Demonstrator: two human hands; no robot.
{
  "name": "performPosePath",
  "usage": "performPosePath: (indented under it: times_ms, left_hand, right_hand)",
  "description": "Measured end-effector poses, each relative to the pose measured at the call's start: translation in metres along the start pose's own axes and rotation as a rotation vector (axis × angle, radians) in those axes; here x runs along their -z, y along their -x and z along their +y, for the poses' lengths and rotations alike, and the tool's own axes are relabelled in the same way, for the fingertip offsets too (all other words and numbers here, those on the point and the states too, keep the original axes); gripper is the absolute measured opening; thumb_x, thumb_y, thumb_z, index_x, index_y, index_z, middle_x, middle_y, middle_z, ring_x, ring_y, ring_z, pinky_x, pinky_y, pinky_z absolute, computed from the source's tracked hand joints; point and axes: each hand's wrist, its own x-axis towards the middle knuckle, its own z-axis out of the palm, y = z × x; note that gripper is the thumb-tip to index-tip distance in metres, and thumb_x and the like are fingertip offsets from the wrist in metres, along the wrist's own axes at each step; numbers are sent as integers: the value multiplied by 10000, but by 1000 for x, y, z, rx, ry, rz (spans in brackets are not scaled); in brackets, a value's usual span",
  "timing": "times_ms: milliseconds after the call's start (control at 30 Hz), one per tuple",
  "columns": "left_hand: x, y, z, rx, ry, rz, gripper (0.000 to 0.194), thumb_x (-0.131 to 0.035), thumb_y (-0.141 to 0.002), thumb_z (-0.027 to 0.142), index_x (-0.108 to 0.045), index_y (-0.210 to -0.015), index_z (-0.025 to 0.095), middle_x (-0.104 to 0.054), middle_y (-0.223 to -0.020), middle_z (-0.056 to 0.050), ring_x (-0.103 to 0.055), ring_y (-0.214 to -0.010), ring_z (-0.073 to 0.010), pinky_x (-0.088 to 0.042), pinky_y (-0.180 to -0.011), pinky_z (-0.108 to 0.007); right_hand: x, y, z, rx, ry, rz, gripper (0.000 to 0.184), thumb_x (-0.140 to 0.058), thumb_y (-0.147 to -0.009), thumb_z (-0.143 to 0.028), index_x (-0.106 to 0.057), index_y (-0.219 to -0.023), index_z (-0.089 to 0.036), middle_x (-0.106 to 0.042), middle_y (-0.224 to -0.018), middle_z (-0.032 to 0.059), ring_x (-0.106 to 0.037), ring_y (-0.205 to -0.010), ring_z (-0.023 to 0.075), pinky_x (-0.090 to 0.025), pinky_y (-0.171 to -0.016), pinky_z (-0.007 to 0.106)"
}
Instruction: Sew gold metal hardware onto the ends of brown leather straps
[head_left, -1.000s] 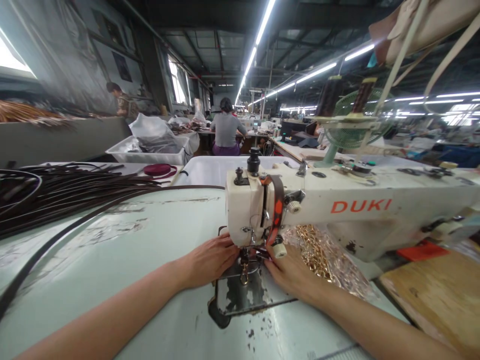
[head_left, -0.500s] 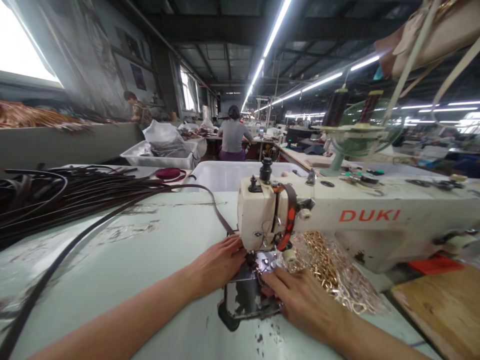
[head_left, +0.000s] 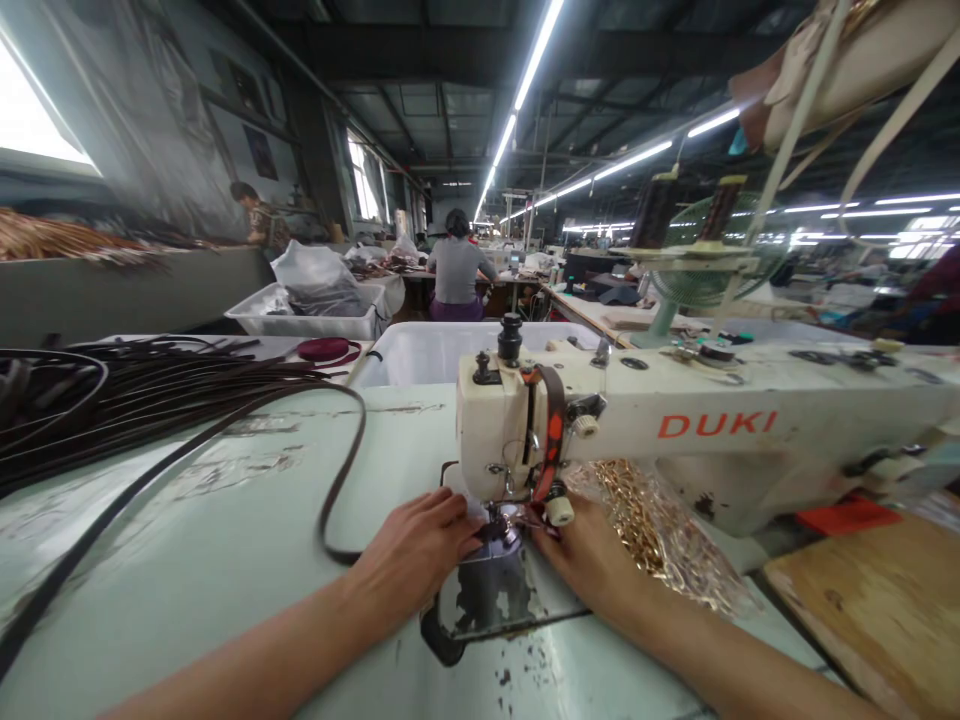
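Note:
A white sewing machine (head_left: 622,420) lettered DUKI stands over its worn metal bed plate (head_left: 491,600). Left of the needle, my left hand (head_left: 416,545) is closed over a dark brown strap (head_left: 363,420), fingertips beside the presser foot (head_left: 495,522). The strap loops back from under this hand across the table. On the other side of the foot, my right hand (head_left: 589,560) pinches a small dark red piece (head_left: 535,517), its fingers partly hidden behind the machine head. Whether the piece and the strap join under the foot cannot be made out.
A heap of dark straps (head_left: 187,390) lies on the left. Gold metal rings (head_left: 630,515) in clear plastic sit beneath the machine arm, near a wooden board (head_left: 870,610). White bins (head_left: 409,350) stand behind the table. A person (head_left: 457,270) sits farther back.
My left hand has shifted left and slightly nearer me, and the strap now bends in a loop beside it. My right hand has moved up, behind the machine head. The view has turned slightly right.

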Motion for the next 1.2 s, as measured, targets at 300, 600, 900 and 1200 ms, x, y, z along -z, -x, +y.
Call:
performPosePath:
  times_ms: [300, 600, 900, 1200]
  left_hand:
    - [-14, -6, -5, 263, 416, 11, 159, -584, -860, 260, -685, -976, 299, -641, -969, 16, -607, -905, -170, -454, -831, -281]
    - [-15, -10, -9, 213, 464, 45, 107, -571, -850, 190, -657, -900, 227, -655, -959, 1, -602, -863, -168, -434, -769, -247]
    - [-13, -13, -11, 196, 461, 18, 119, -532, -863, 196, -644, -903, 205, -645, -959, -6, -598, -847, -164, -447, -754, -250]
    - [-15, -11, -13, 195, 467, 14, 101, -536, -859, 191, -633, -881, 202, -647, -892, 4, -614, -818, -165, -453, -756, -251]
  right_hand:
    - [4, -5, -2, -115, -176, -62, 156, -539, -884, -266, -669, -870, -181, -670, -844, 59, -620, -812, 195, -442, -721, 269]
    - [0, -3, 2, -96, -270, 1, 139, -553, -871, -247, -682, -856, -197, -679, -842, 38, -623, -769, 183, -447, -703, 253]
    - [-2, -4, 4, -100, -290, -11, 145, -550, -870, -247, -679, -831, -193, -683, -830, 35, -629, -751, 181, -456, -684, 248]
    - [3, -6, 4, -97, -284, -71, 165, -537, -882, -266, -686, -863, -197, -684, -826, 43, -624, -756, 193, -452, -678, 258]
